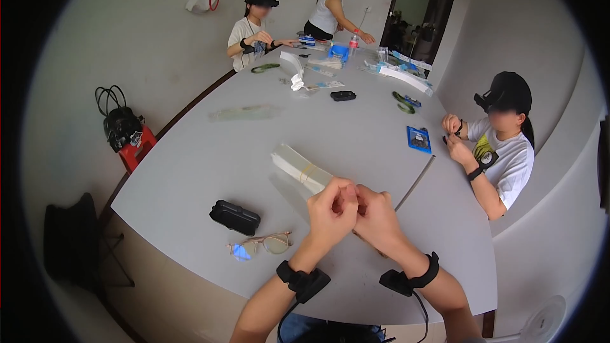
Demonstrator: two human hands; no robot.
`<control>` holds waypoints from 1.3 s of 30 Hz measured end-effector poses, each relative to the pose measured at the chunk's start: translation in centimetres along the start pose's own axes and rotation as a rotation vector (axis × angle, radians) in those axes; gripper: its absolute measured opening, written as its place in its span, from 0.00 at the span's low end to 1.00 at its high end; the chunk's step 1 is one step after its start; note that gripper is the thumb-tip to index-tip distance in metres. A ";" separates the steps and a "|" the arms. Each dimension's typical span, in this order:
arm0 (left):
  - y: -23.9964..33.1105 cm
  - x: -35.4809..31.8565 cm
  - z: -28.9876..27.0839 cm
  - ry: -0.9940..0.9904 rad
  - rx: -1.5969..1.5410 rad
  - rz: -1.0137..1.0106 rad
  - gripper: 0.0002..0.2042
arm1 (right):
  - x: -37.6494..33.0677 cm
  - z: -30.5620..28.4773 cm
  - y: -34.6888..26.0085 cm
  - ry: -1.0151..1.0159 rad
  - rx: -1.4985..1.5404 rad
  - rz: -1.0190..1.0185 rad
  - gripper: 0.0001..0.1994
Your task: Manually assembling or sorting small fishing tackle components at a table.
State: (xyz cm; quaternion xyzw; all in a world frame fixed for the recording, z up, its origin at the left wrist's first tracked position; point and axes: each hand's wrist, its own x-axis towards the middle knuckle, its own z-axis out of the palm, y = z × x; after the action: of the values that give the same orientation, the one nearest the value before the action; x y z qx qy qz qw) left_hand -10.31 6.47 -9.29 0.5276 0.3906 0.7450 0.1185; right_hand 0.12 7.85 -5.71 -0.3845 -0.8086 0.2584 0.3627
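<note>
My left hand [332, 215] and my right hand [381, 217] meet above the near part of the grey table [171, 194]. The fingers of both are curled and pinched together, thumbs close to each other. Whatever lies between the fingertips is hidden or too small to make out. Just beyond them, partly covered by the left hand, is a bundle of clear plastic sleeves [291, 160] with a yellowish rubber band [308, 173] around it. To the left of my hands are a black case [235, 217] and a pair of thin-framed glasses [274, 243].
Flat clear sleeves [244, 112] lie farther left. A black case [343, 96], a blue packet [419, 140] and green coils [403, 103] are across the table. One person sits at right, another at far left; a third stands behind. A bottle [354, 43] stands at the far end.
</note>
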 end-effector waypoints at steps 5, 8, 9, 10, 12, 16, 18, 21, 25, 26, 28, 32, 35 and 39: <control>-0.2 -0.5 -0.7 -0.164 -0.014 0.151 0.11 | -0.9 -2.7 -1.6 0.096 -0.015 -0.006 0.03; 0.1 -0.2 -0.3 -0.345 -0.014 0.053 0.16 | -1.6 -4.2 -1.3 0.185 -0.052 -0.068 0.02; 0.1 -0.1 -0.2 -0.461 -0.093 -0.147 0.15 | -1.9 -4.5 -1.3 0.241 -0.066 -0.137 0.02; 0.1 0.0 -0.2 -0.573 -0.171 -0.349 0.14 | -2.1 -4.8 -1.6 0.241 -0.061 -0.140 0.02; 0.0 -0.2 0.4 -0.610 -0.278 -0.412 0.15 | -2.6 -5.6 -2.2 0.323 -0.138 -0.248 0.03; 1.0 -0.5 1.5 -0.593 -0.667 -0.585 0.16 | -3.0 -6.6 -1.8 0.378 -0.096 -0.224 0.03; 0.7 -0.6 1.5 -0.547 -0.723 -0.541 0.15 | -3.1 -6.8 -1.5 0.346 0.009 -0.174 0.03; -0.2 -0.7 0.8 -0.449 -0.761 -0.547 0.13 | -3.4 -6.7 -1.5 0.288 0.134 -0.064 0.03; -0.8 -0.8 0.8 -0.329 -0.804 -0.560 0.12 | -3.6 -7.8 -1.0 0.140 0.124 -0.004 0.04; -0.8 -0.8 0.7 -0.330 -0.802 -0.561 0.12 | -3.7 -8.1 -0.9 0.048 0.042 -0.020 0.05; -1.0 -0.8 0.4 -0.409 -0.738 -0.533 0.11 | -3.7 -8.3 -1.0 -0.044 -0.036 -0.037 0.06; 0.8 -0.5 0.0 -0.589 -0.586 -0.480 0.09 | -3.7 -8.6 -1.8 0.045 0.119 -0.003 0.08; 1.8 -0.5 0.3 -0.806 -0.520 -0.441 0.07 | -3.7 -8.6 -2.1 0.038 0.231 0.043 0.07; 1.9 -1.0 0.9 -0.852 -0.385 -0.358 0.06 | -3.6 -8.3 -1.2 0.071 0.259 -0.018 0.05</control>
State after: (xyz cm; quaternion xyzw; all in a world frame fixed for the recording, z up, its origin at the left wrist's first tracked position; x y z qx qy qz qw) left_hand -8.64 5.02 -8.53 0.6782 0.2474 0.4898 0.4889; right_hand 7.71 5.44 -1.26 -0.3363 -0.7583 0.3437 0.4402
